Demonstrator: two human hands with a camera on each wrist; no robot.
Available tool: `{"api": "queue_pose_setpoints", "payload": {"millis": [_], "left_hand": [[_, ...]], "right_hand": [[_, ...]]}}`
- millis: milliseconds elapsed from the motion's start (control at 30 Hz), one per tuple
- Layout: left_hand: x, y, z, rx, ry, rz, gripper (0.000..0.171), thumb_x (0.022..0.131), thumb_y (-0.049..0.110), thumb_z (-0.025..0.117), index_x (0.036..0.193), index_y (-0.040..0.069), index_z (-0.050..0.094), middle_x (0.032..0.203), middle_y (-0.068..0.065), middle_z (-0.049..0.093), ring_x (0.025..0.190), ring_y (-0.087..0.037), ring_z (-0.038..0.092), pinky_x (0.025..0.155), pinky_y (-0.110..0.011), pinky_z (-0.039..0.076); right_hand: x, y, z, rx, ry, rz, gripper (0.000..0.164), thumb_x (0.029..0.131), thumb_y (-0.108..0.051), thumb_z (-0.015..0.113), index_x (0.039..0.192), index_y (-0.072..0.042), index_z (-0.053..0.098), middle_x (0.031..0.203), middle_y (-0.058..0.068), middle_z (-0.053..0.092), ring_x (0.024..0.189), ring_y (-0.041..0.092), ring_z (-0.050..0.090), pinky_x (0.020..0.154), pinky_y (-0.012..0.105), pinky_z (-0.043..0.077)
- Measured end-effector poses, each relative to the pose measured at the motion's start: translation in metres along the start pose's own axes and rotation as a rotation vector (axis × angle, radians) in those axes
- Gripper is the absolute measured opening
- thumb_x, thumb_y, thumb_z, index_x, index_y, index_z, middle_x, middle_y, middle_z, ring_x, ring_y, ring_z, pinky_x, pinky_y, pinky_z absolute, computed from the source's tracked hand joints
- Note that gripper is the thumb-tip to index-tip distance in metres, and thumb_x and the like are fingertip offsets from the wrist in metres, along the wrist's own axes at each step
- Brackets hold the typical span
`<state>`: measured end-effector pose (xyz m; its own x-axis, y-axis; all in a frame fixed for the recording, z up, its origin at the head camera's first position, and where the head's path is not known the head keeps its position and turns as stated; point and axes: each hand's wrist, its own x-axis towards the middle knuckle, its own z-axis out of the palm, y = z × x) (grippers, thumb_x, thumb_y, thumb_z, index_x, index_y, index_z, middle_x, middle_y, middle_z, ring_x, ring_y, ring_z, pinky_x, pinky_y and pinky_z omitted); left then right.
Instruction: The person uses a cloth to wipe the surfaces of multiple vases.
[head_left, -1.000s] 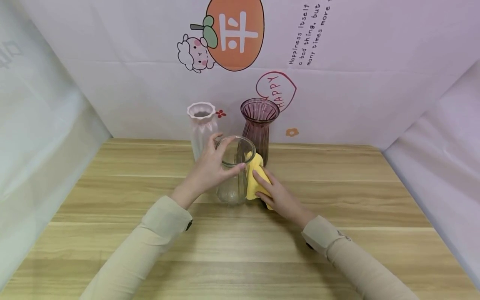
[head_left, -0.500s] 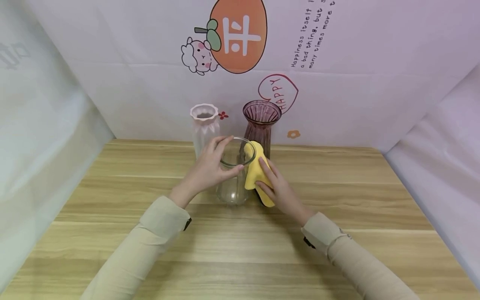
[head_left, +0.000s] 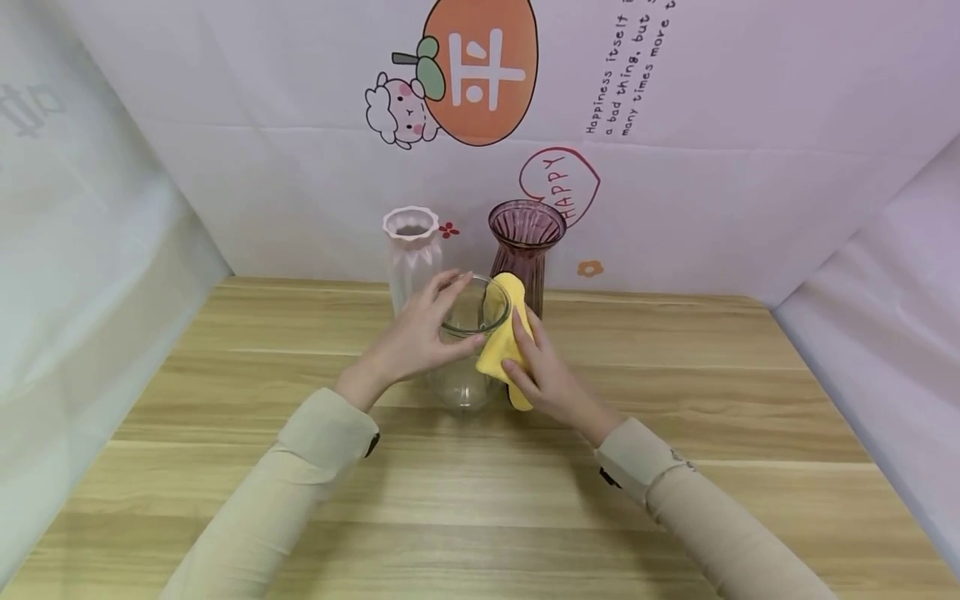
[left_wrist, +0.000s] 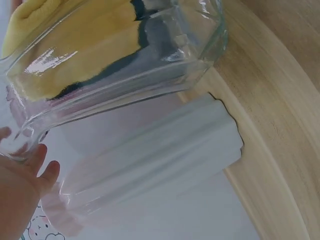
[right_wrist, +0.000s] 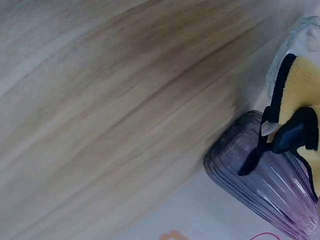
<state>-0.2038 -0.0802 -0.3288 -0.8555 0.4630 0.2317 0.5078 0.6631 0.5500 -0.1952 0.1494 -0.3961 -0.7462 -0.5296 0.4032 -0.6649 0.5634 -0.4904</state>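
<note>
My left hand (head_left: 416,337) holds a clear glass vase (head_left: 463,392) at its wide rim, thumb on the near side and fingers on the far side. In the head view the vase stands upright at the middle of the table. My right hand (head_left: 555,379) grips a folded yellow cloth (head_left: 498,348) against the vase's right side, close below the rim. Through the glass in the left wrist view, the cloth (left_wrist: 30,25) shows spread along the wall. Dark edging and a small white tag show on the cloth (right_wrist: 297,87) in the right wrist view.
Behind the clear vase stand a white fluted vase (head_left: 412,258) on the left and a purple ribbed glass vase (head_left: 528,250) on the right, close to the printed backdrop (head_left: 300,192). The wooden table (head_left: 480,508) reaches toward me, with white curtains at both sides.
My right hand has slid the yellow cloth upward along the vase toward its rim and slightly left. My left hand keeps its hold on the rim, and the vase stays nearly in place.
</note>
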Motion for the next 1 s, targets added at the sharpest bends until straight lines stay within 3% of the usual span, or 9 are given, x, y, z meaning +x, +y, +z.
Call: {"api": "queue_pose_setpoints", "payload": {"millis": [133, 233, 467, 800, 900, 1000], "left_hand": [[0.001, 0.001, 0.001, 0.004, 0.02, -0.018, 0.088, 0.082, 0.052, 0.067, 0.153, 0.021, 0.024, 0.156, -0.019, 0.017, 0.14, -0.04, 0.027, 0.108, -0.064, 0.032], [0.001, 0.002, 0.002, 0.008, 0.028, -0.034, 0.09, 0.08, 0.053, 0.068, 0.152, 0.023, 0.025, 0.154, -0.02, 0.018, 0.14, -0.039, 0.026, 0.107, -0.063, 0.034], [0.003, 0.003, 0.003, 0.058, 0.072, -0.052, 0.083, 0.082, 0.05, 0.068, 0.15, 0.019, 0.032, 0.152, -0.017, 0.029, 0.139, -0.039, 0.027, 0.111, -0.06, 0.03], [0.001, 0.006, -0.003, 0.086, 0.036, -0.019, 0.081, 0.085, 0.046, 0.061, 0.152, 0.018, 0.026, 0.153, -0.02, 0.029, 0.141, -0.04, 0.027, 0.114, -0.063, 0.023], [0.001, 0.006, -0.005, 0.09, 0.012, -0.021, 0.084, 0.086, 0.048, 0.059, 0.153, 0.017, 0.021, 0.155, -0.02, 0.026, 0.142, -0.04, 0.025, 0.114, -0.063, 0.022], [0.001, 0.006, -0.006, 0.09, 0.004, -0.035, 0.088, 0.085, 0.051, 0.06, 0.154, 0.015, 0.019, 0.156, -0.02, 0.022, 0.143, -0.041, 0.023, 0.114, -0.063, 0.022]], "right_hand": [[0.0, 0.004, 0.004, -0.021, 0.026, -0.044, 0.069, 0.099, -0.031, 0.047, 0.151, 0.001, 0.017, 0.155, 0.03, 0.011, 0.137, 0.049, 0.031, 0.107, 0.058, 0.038], [-0.001, 0.008, 0.006, -0.04, 0.062, -0.09, 0.067, 0.096, -0.027, 0.052, 0.148, 0.004, 0.024, 0.152, 0.032, 0.019, 0.134, 0.05, 0.034, 0.104, 0.058, 0.04], [-0.005, 0.018, 0.008, -0.042, 0.072, -0.142, 0.073, 0.084, -0.007, 0.069, 0.148, -0.007, 0.034, 0.147, 0.029, 0.034, 0.126, 0.045, 0.048, 0.099, 0.052, 0.047], [-0.019, 0.021, 0.006, -0.128, -0.112, -0.021, 0.06, 0.089, -0.012, 0.064, 0.145, -0.01, 0.041, 0.147, 0.027, 0.037, 0.126, 0.043, 0.05, 0.097, 0.046, 0.051], [-0.021, 0.02, 0.007, -0.134, -0.114, -0.006, 0.06, 0.091, -0.013, 0.063, 0.147, -0.011, 0.039, 0.147, 0.026, 0.037, 0.127, 0.041, 0.05, 0.098, 0.044, 0.051], [-0.019, 0.018, 0.008, -0.106, -0.064, -0.022, 0.063, 0.09, -0.011, 0.063, 0.147, -0.01, 0.037, 0.146, 0.024, 0.039, 0.128, 0.039, 0.05, 0.1, 0.043, 0.05]]}}
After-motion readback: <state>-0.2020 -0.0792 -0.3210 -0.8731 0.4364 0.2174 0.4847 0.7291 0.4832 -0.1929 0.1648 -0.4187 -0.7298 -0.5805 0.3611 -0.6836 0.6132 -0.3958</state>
